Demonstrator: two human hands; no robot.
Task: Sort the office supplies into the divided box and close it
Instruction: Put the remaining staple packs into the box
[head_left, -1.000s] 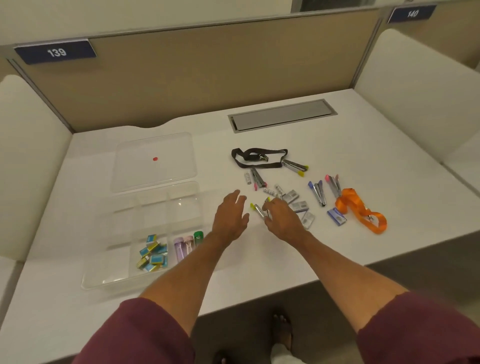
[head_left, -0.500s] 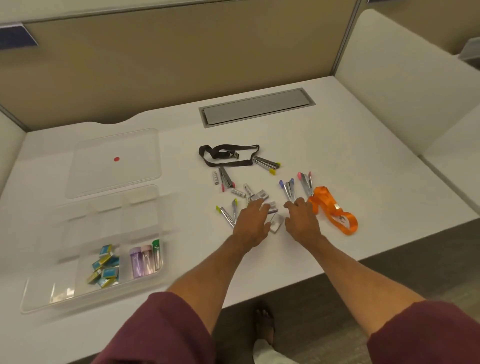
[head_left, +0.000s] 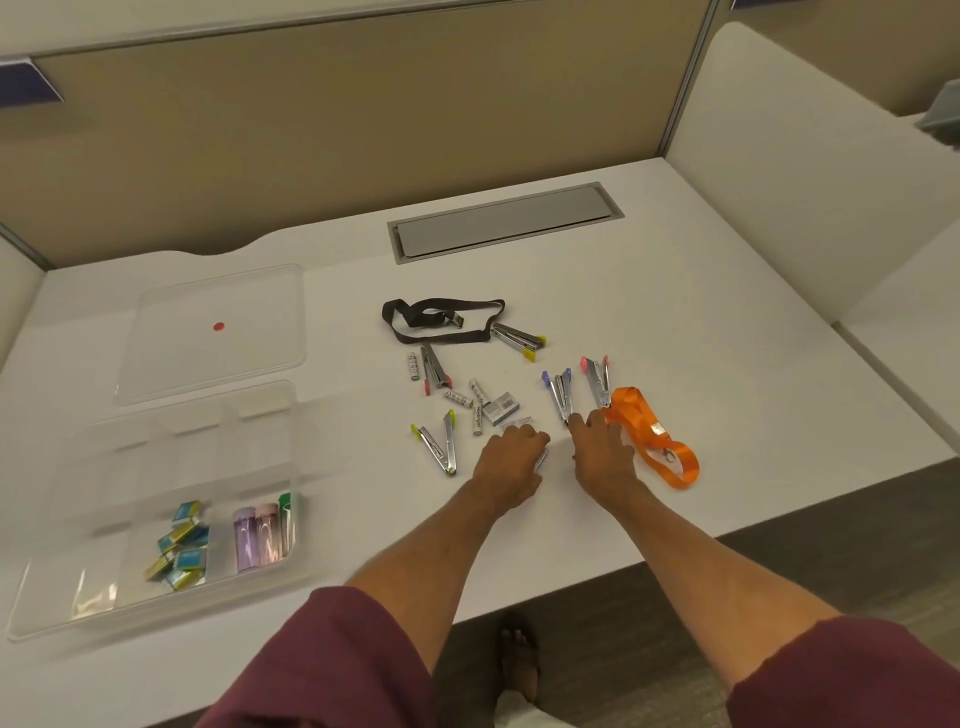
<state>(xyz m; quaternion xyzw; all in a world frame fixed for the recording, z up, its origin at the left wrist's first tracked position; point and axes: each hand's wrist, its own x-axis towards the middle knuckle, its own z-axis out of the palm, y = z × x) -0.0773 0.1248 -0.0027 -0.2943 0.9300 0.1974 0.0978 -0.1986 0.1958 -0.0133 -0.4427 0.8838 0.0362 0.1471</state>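
A clear divided box (head_left: 306, 467) stands open at the left of the desk, with small blue and yellow boxes (head_left: 182, 551) and pastel tubes (head_left: 260, 535) in its near compartments. Its lid (head_left: 208, 364) lies flat behind it. Loose supplies lie mid-desk: several mini staplers (head_left: 439, 441), white tubes (head_left: 475, 410), a grey staple box (head_left: 501, 408), a black lanyard (head_left: 441, 319) and an orange lanyard (head_left: 654, 441). My left hand (head_left: 511, 457) is curled palm-down over small grey boxes, one edge showing under it. My right hand (head_left: 602, 452) lies beside the orange lanyard, fingertips near the blue-tipped stapler (head_left: 560, 395), hiding whatever is beneath it.
A grey cable hatch (head_left: 504, 221) is set into the desk at the back. Beige partition panels (head_left: 337, 130) close the back and a white panel (head_left: 805, 182) the right. The desk's front edge runs just below my forearms.
The view has swung right. Both hands have moved right from the yellow-tipped staplers to the small boxes beside the orange lanyard, and my left hand has curled down onto them.
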